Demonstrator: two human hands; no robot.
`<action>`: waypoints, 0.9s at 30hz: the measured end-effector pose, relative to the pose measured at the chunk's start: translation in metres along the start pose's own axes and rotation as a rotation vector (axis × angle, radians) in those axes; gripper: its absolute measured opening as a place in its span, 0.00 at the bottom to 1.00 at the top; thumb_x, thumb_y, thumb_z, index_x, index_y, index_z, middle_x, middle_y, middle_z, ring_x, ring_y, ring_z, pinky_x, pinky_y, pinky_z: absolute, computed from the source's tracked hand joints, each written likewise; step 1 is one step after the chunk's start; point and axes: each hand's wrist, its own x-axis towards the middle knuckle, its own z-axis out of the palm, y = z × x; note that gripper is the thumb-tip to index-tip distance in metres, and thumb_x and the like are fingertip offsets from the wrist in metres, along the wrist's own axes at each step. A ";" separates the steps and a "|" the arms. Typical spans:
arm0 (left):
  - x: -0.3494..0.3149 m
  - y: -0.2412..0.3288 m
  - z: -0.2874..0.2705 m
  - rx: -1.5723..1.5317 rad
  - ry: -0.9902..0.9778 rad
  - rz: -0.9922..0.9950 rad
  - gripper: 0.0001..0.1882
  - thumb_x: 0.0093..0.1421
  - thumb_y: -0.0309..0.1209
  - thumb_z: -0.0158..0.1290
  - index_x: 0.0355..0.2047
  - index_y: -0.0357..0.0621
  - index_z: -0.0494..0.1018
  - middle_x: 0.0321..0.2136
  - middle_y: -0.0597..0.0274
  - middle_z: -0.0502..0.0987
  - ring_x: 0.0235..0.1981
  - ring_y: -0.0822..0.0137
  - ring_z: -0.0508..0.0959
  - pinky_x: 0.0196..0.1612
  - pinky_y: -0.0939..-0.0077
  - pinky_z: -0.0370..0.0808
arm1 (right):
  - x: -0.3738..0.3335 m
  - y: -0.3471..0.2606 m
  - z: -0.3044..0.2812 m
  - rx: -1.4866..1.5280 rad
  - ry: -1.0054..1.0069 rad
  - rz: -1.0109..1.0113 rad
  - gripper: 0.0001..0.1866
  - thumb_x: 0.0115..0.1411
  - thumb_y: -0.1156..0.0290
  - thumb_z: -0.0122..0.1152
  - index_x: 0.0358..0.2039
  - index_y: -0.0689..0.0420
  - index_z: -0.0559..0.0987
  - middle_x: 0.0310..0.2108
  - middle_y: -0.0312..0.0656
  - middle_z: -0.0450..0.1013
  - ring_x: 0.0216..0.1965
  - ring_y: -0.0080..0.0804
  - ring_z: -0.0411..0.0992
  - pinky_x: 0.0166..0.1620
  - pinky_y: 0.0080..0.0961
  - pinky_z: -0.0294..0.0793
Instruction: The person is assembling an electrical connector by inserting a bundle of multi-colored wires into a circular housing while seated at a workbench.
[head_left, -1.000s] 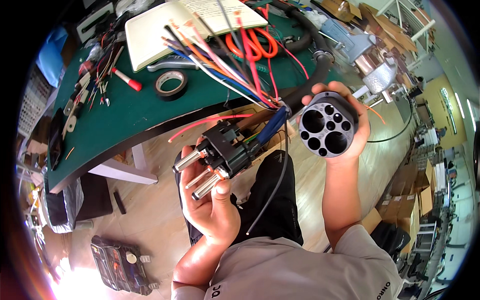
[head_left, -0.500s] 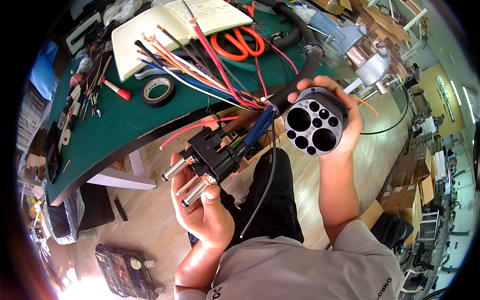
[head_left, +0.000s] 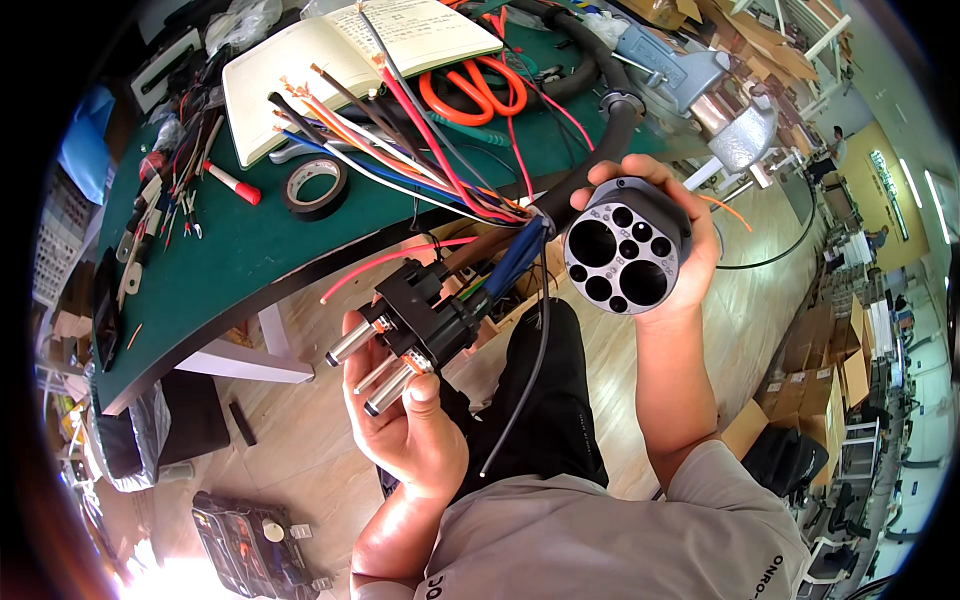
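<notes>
My left hand [head_left: 415,435] holds a black plug insert [head_left: 428,318] with bright metal pins pointing down and left. Blue, brown and green-yellow wires [head_left: 515,262] run from its back to a thick black cable [head_left: 580,185]. Fingers of my right hand [head_left: 700,240] wrap round a grey and black cylindrical connector housing [head_left: 626,258]; its round face with several holes of different sizes is turned up. The two parts are apart. Loose stripped wires [head_left: 400,150] in red, white, orange, blue and black fan out from the cable's end over the table edge.
On the green table [head_left: 200,290] lie an open notebook [head_left: 300,60], a roll of black tape [head_left: 315,188], a red and white marker [head_left: 232,182] and orange-handled scissors [head_left: 470,95]. A bench vise [head_left: 690,80] stands at the far right. A tool bag [head_left: 245,545] is on the floor, lower left.
The connector housing in my right hand has shifted very slightly left. My left hand and the plug insert stay nearly still.
</notes>
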 end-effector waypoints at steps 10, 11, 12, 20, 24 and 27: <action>-0.002 -0.003 -0.004 0.022 -0.013 0.003 0.33 0.61 0.35 0.56 0.60 0.30 0.56 0.45 0.58 0.72 0.36 0.76 0.73 0.42 0.79 0.73 | 0.000 0.001 0.000 -0.008 -0.005 0.006 0.24 0.63 0.61 0.35 0.47 0.66 0.72 0.44 0.56 0.73 0.45 0.49 0.74 0.49 0.42 0.74; -0.002 -0.003 -0.004 0.027 -0.016 -0.003 0.33 0.61 0.35 0.55 0.60 0.30 0.55 0.45 0.58 0.72 0.36 0.76 0.73 0.42 0.78 0.73 | 0.000 0.002 0.000 -0.011 -0.003 0.009 0.24 0.63 0.61 0.35 0.47 0.66 0.72 0.44 0.56 0.73 0.45 0.49 0.74 0.49 0.42 0.74; -0.002 -0.003 -0.004 0.028 -0.016 0.000 0.33 0.61 0.35 0.55 0.60 0.30 0.55 0.44 0.59 0.72 0.36 0.76 0.73 0.42 0.78 0.73 | 0.000 0.002 0.001 -0.014 -0.005 0.007 0.24 0.63 0.60 0.35 0.47 0.65 0.72 0.44 0.55 0.73 0.45 0.49 0.74 0.49 0.41 0.74; -0.003 -0.003 -0.005 0.047 -0.005 -0.003 0.33 0.62 0.35 0.54 0.60 0.30 0.55 0.42 0.57 0.74 0.35 0.76 0.73 0.42 0.75 0.75 | 0.000 0.002 0.003 -0.015 -0.011 0.009 0.24 0.63 0.60 0.36 0.47 0.65 0.73 0.44 0.55 0.73 0.44 0.48 0.74 0.50 0.40 0.73; -0.004 -0.005 -0.009 0.022 -0.022 -0.071 0.35 0.61 0.36 0.55 0.61 0.30 0.54 0.46 0.53 0.72 0.43 0.69 0.74 0.47 0.72 0.72 | -0.001 0.002 0.003 -0.029 -0.002 0.015 0.24 0.63 0.60 0.36 0.47 0.65 0.73 0.44 0.55 0.73 0.45 0.47 0.74 0.50 0.40 0.73; -0.007 -0.004 -0.012 0.005 -0.027 -0.148 0.39 0.59 0.38 0.58 0.62 0.31 0.52 0.54 0.47 0.67 0.53 0.62 0.71 0.57 0.70 0.66 | -0.003 0.003 0.002 -0.031 0.013 0.015 0.24 0.63 0.60 0.36 0.47 0.65 0.73 0.44 0.54 0.73 0.44 0.46 0.74 0.50 0.39 0.73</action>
